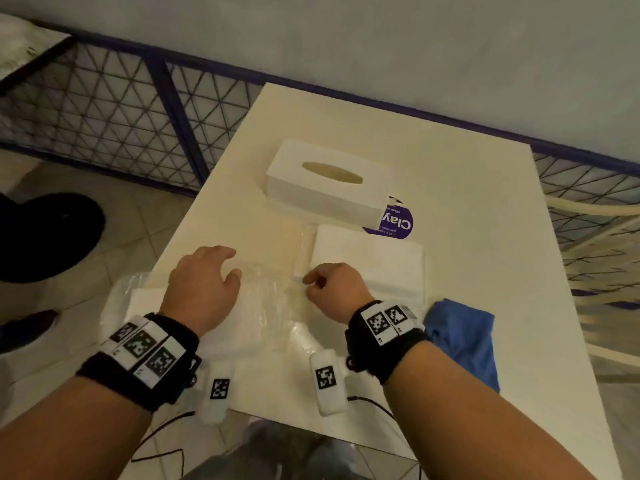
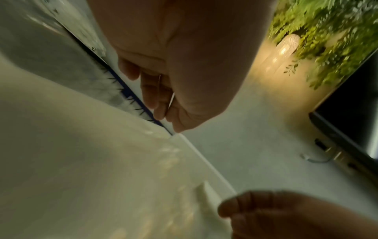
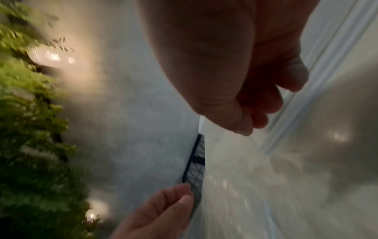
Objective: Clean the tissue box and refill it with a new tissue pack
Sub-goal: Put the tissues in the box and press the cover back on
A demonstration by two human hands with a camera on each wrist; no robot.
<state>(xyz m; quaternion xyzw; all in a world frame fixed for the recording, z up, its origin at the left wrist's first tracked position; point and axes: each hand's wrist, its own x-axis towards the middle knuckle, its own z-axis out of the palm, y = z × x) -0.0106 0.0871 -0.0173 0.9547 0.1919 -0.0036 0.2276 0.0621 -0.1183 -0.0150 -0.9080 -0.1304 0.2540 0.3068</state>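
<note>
The white tissue box (image 1: 329, 181) with its oval slot stands at the middle of the white table (image 1: 467, 202). A bare stack of white tissues (image 1: 370, 258) lies just in front of it. A crumpled clear plastic wrapper (image 1: 277, 313) is spread near the table's front edge. My left hand (image 1: 204, 285) rests on its left part, with fingers and thumb curled together on the film (image 2: 169, 100). My right hand (image 1: 332, 289) pinches the wrapper's edge beside the tissue stack, thumb against fingers (image 3: 245, 127).
A blue cloth (image 1: 464, 337) lies at the front right of the table. A purple round sticker (image 1: 398, 223) shows beside the box. A blue mesh fence (image 1: 121, 109) runs behind and to the left. More white tissue (image 1: 145, 303) shows under the film by my left wrist.
</note>
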